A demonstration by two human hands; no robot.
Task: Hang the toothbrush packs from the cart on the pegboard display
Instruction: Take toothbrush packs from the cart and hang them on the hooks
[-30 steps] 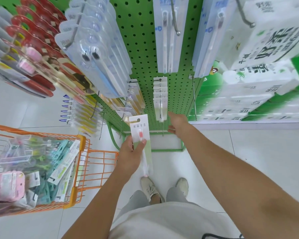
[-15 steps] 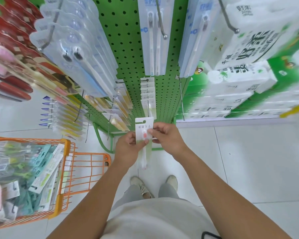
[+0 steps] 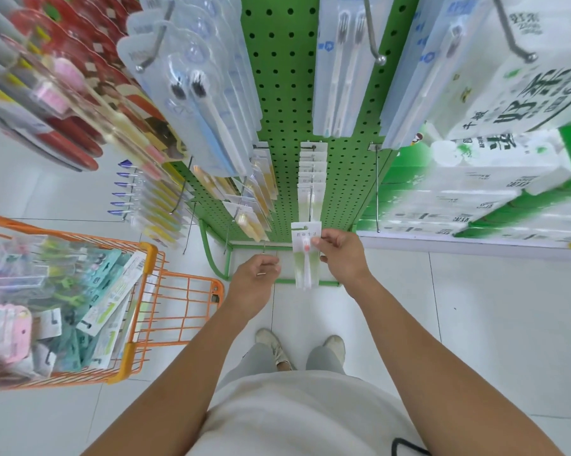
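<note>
My right hand (image 3: 340,255) pinches a white and pale green toothbrush pack (image 3: 306,255) near its top, holding it upright just below a row of matching packs (image 3: 312,179) on a low peg of the green pegboard (image 3: 284,103). My left hand (image 3: 254,278) hangs beside the pack, to its left, fingers loosely curled and holding nothing. The orange cart (image 3: 145,291) at my left holds several more packs (image 3: 80,301).
Upper pegs carry blue toothbrush packs (image 3: 205,93), red packs (image 3: 57,77) and yellow ones (image 3: 159,212). A bare metal peg (image 3: 377,189) sticks out at the right of the board. Stacked tissue packages (image 3: 494,179) fill the right side. My feet stand on white floor tiles (image 3: 475,307).
The toothbrush pack passed from my left hand to my right hand. My left hand let go and dropped slightly away to the left. The view shifted closer to the pegboard.
</note>
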